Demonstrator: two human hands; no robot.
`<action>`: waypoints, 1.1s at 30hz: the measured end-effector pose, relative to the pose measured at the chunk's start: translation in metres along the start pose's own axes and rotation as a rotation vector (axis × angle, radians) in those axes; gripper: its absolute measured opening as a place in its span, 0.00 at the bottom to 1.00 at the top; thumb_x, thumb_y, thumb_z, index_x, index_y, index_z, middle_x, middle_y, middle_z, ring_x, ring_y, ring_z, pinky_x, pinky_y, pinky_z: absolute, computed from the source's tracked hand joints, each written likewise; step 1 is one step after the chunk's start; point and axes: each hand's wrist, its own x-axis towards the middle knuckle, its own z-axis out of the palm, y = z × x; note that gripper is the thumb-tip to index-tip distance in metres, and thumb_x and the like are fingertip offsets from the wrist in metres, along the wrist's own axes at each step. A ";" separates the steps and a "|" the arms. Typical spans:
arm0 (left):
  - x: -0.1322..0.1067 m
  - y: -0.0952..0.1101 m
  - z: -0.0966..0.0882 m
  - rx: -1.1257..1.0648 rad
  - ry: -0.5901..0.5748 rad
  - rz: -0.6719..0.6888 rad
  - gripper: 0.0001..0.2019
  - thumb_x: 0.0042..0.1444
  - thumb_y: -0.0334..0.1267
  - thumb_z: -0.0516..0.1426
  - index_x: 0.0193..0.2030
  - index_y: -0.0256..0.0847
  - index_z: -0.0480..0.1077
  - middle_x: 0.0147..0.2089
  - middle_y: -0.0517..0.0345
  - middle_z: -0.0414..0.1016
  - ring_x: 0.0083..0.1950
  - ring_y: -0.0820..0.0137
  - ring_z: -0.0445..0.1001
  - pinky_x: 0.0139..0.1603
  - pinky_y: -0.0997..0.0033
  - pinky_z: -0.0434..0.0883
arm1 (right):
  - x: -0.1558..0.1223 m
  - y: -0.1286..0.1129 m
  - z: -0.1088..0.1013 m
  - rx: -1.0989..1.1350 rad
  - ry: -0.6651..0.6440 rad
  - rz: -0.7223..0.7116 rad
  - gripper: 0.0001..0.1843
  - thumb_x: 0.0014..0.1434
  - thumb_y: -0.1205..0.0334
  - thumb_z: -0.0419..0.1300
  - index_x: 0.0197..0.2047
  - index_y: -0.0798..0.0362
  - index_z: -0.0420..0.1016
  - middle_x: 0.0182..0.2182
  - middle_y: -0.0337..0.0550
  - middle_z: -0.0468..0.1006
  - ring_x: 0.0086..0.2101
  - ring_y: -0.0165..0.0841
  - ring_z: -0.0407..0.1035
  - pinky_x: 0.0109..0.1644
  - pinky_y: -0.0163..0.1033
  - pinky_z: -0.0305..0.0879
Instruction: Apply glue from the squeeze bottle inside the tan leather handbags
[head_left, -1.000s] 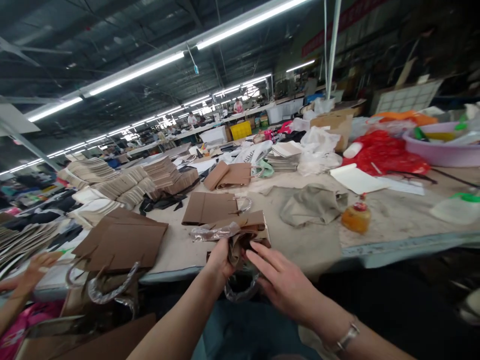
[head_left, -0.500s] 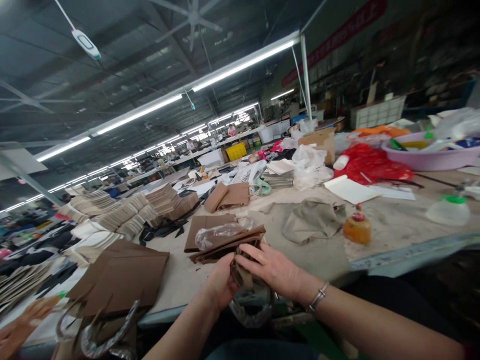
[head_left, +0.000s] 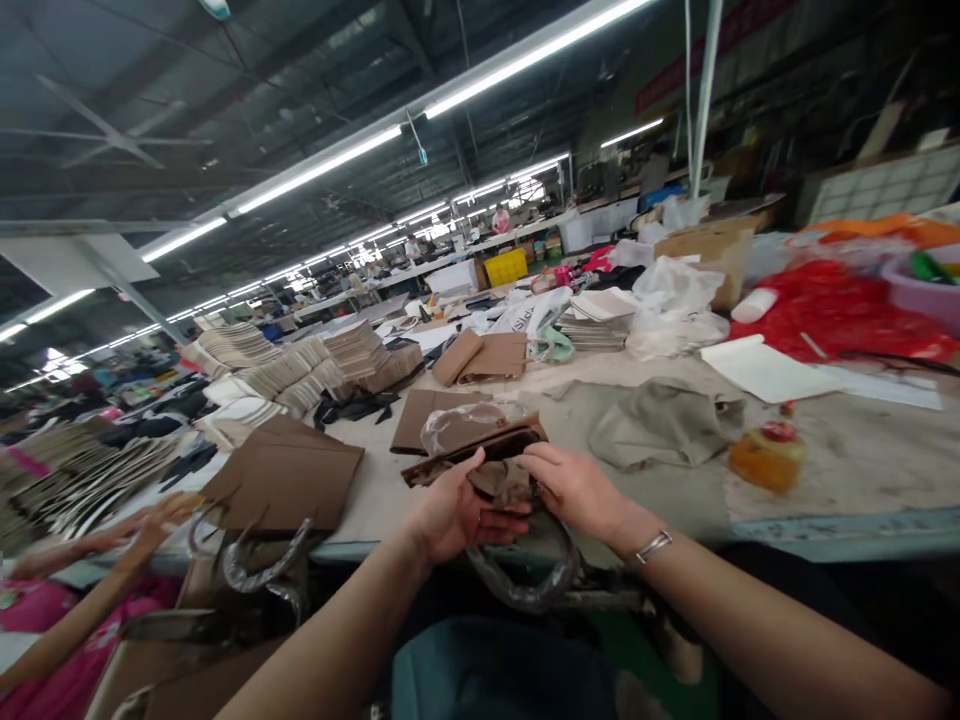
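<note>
Between my hands, at the table's front edge, is a brown handbag (head_left: 465, 445) with plastic-wrapped handles. My left hand (head_left: 457, 510) is wrapped round the bag's crumpled olive-brown lining (head_left: 502, 482), with its thumb on top and fingers beneath. On the other side, my right hand (head_left: 574, 490) pinches the lining's right edge. One wrapped handle (head_left: 517, 585) hangs below my hands over the edge. The second wrapped handle (head_left: 454, 428) lies on the bag's far side. My right fingertips are partly hidden behind the cloth.
More brown bags (head_left: 285, 475) with wrapped handles lie at left, beside a co-worker's hands (head_left: 161, 520). Stacked panels (head_left: 352, 355) stand behind. A grey-green cloth (head_left: 660, 425), an amber glue bottle (head_left: 769, 458) and red plastic (head_left: 847, 310) lie to the right.
My view has swung left. My left hand has turned to grip the lining from below, and my right hand has shifted from on top of it to its right edge.
</note>
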 end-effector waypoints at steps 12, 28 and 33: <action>0.014 -0.054 -0.019 1.532 0.898 1.163 0.52 0.47 0.49 0.69 0.73 0.35 0.47 0.67 0.31 0.61 0.68 0.42 0.59 0.65 0.40 0.61 | 0.020 -0.005 -0.003 0.143 0.029 0.226 0.23 0.53 0.81 0.54 0.49 0.56 0.77 0.43 0.47 0.78 0.42 0.34 0.73 0.47 0.36 0.69; 0.066 0.000 -0.006 1.275 0.814 0.918 0.04 0.49 0.36 0.64 0.32 0.45 0.73 0.34 0.51 0.75 0.41 0.55 0.73 0.48 0.62 0.66 | 0.005 0.003 -0.026 0.322 0.083 0.255 0.39 0.54 0.77 0.56 0.69 0.53 0.55 0.63 0.54 0.64 0.61 0.40 0.62 0.64 0.48 0.62; 0.068 0.003 -0.014 1.284 0.781 0.904 0.05 0.47 0.33 0.64 0.32 0.46 0.76 0.39 0.51 0.76 0.43 0.56 0.74 0.48 0.63 0.67 | -0.007 0.027 -0.020 0.422 0.152 0.475 0.31 0.61 0.74 0.56 0.67 0.51 0.61 0.44 0.45 0.80 0.43 0.35 0.76 0.50 0.43 0.73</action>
